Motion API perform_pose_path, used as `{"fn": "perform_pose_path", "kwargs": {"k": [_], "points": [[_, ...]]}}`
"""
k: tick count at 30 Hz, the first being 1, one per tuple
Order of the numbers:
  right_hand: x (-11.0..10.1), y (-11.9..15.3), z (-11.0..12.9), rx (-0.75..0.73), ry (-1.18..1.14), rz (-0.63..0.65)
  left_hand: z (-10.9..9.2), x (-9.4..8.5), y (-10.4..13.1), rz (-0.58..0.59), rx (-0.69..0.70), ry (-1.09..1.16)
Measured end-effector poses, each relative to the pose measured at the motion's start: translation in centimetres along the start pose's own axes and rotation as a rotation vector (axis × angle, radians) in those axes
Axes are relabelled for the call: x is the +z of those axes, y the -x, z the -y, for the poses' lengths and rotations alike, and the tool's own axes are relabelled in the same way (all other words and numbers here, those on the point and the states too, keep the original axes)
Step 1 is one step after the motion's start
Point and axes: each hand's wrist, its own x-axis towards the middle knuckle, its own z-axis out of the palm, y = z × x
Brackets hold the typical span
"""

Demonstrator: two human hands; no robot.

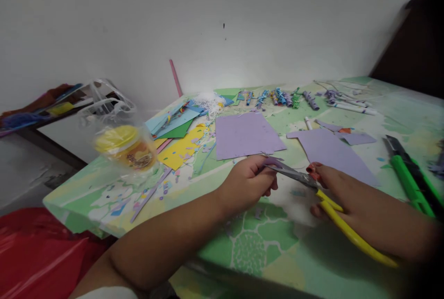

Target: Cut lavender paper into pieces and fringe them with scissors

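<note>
My left hand (255, 176) is closed in a pinch in front of the purple sheet, with a small piece of purple paper (273, 161) at its fingertips. Against that paper lie the blades of a pair of scissors (293, 174) with long yellow handles. My right hand (338, 190) is closed around the scissors near the pivot. A small reddish curled bit (313, 169) shows at its thumb and finger; I cannot make out what it is. Behind my hands rests a purple paper sheet (248, 135), and a second cut purple sheet (335, 151) lies to the right.
A row of curled paper rolls (279, 97) runs along the back, beside white shredded strips (210, 103). Coloured sheets (180, 149) and scraps spread leftward. A bagged yellow-lidded tub (126, 149) stands at the left edge, a green box cutter (409, 179) at right.
</note>
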Motion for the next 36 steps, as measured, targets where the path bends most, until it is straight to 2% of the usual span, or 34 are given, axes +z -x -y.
{"fn": "perform_pose_path", "kwargs": {"k": [10, 17, 25, 36], "points": [[0.0, -0.2, 0.9, -0.039, -0.085, 0.08, 0.1, 0.0, 0.6, 0.034, 0.072, -0.156], [-0.5, 0.2, 1.9, -0.043, -0.066, 0.07, -0.4, -0.1, 1.0, 0.022, 0.172, -0.279], [0.1, 0.2, 1.2, -0.07, -0.039, -0.004, -0.4, 0.3, 1.3, -0.06, 0.216, -0.336], [0.9, 0.0, 0.0, -0.103, -0.066, 0.058, -0.5, 0.3, 1.4, -0.049, 0.23, -0.302]]}}
